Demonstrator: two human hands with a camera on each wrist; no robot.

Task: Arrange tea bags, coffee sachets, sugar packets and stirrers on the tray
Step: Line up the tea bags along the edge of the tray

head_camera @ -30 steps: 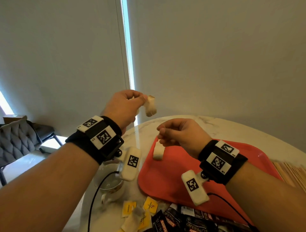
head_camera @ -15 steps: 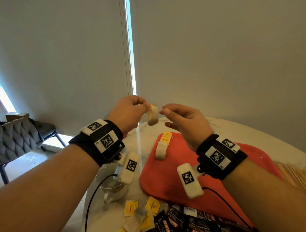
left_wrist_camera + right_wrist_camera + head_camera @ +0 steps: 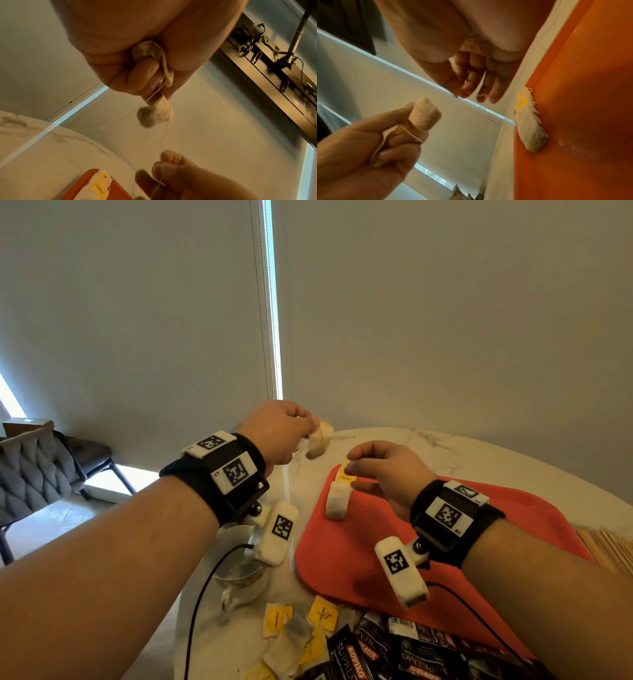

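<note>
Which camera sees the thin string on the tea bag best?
The left wrist view: the string hangs from the tea bag in the left hand to the right hand. The right wrist view shows a short piece; the head view barely shows it.

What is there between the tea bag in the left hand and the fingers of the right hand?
A thin pale string runs from the small white tea bag down to the right hand, seen in the left wrist view.

Red tray [image 3: 496, 518], white marble-veined worktop [image 3: 428, 440], off-white tea bag [image 3: 337, 501] with yellow tag [image 3: 343, 474], black coffee sachets [image 3: 394, 652] with red lettering, black wristbands [image 3: 448, 522] with black-and-white square markers
</note>
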